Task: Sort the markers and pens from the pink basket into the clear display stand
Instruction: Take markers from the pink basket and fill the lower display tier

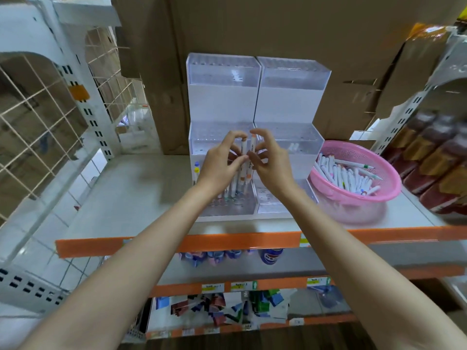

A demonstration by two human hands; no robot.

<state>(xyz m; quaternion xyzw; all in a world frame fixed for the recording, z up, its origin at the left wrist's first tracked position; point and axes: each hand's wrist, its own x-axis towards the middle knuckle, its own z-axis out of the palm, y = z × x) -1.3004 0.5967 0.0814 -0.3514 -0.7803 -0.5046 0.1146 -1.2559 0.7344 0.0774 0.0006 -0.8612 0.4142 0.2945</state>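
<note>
Shelf [141,188], orange-edged, pink basket [348,197], boxes [278,26] behind

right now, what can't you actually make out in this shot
Head view:
Middle tier slots of the display stand: covered by the left hand and right hand.
Print on the markers they pinch: blurred, partly covered.
Pens low in the pink basket: buried by the pile.
Packaged goods at right: blurred, cut by the edge.

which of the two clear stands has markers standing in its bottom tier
The left clear stand: a row of upright markers stands in its bottom tier, while the right clear stand shows none there.
</note>
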